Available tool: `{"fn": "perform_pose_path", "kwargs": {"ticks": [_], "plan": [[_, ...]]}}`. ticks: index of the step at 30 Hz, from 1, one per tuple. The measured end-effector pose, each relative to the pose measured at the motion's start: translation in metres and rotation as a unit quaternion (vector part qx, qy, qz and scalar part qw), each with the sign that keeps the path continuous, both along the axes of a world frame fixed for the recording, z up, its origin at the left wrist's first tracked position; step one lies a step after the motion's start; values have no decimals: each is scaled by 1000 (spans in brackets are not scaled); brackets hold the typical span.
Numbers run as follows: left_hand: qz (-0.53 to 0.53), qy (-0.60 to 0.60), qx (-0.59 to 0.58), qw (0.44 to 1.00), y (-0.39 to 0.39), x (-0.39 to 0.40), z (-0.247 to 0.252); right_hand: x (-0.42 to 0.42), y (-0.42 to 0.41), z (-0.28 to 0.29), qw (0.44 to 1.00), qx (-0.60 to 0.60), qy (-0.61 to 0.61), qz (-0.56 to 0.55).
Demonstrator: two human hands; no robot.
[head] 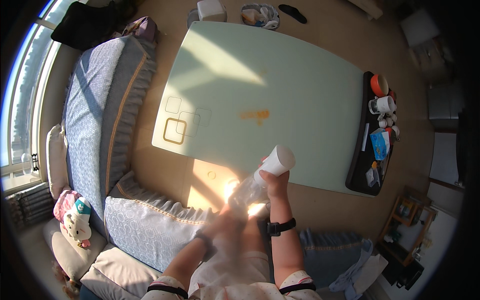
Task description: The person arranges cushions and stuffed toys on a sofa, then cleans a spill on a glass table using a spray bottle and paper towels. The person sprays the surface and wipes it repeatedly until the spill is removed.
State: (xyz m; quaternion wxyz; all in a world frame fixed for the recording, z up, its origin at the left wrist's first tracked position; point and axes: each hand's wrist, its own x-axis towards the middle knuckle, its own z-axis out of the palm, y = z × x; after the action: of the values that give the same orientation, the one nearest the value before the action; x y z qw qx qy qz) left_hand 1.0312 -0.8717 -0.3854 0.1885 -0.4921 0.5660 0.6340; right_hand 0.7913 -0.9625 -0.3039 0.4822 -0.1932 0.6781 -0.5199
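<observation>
My right hand (275, 182) is closed around a white cylindrical cup or canister (276, 161), held tilted over the near edge of the pale green table (300, 123). From its lower left end extends a clear, transparent container (245, 191), blurred by glare. My left hand (234, 212) is at the lower end of this clear part, in bright sunlight; its fingers are washed out, so its grip cannot be made out. Whether the white and clear parts are joined or nested cannot be told. An orange smear (257, 114) marks the tabletop.
A dark tray (360, 150) at the table's right end holds an orange bowl (379, 85), a white mug (385, 105), small cups and a blue tissue pack (380, 144). A blue-covered sofa (90, 112) runs along the left and behind my legs. A basket (260, 17) stands beyond the table.
</observation>
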Motion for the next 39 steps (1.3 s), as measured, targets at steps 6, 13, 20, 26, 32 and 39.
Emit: {"fn": "perform_pose_path", "kwargs": {"ticks": [6,13,20,26,32,39], "plan": [[-28,-44,-46,998,-28,11,2,5,-53,18,993,-78,41,-84],[14,-56,19,998,-66,23,8,-16,-79,19,984,-116,-70,-118],[163,62,-52,983,-70,37,-45,-18,-110,17,993,-78,-23,-87],[445,142,138,873,-138,-30,19,-37,-125,6,994,-89,-51,-46],[637,269,272,670,-170,-83,37,-42,-148,33,988,-106,-99,-49],[608,284,291,681,-178,-131,37,-61,-146,3,999,-34,18,18]]}}
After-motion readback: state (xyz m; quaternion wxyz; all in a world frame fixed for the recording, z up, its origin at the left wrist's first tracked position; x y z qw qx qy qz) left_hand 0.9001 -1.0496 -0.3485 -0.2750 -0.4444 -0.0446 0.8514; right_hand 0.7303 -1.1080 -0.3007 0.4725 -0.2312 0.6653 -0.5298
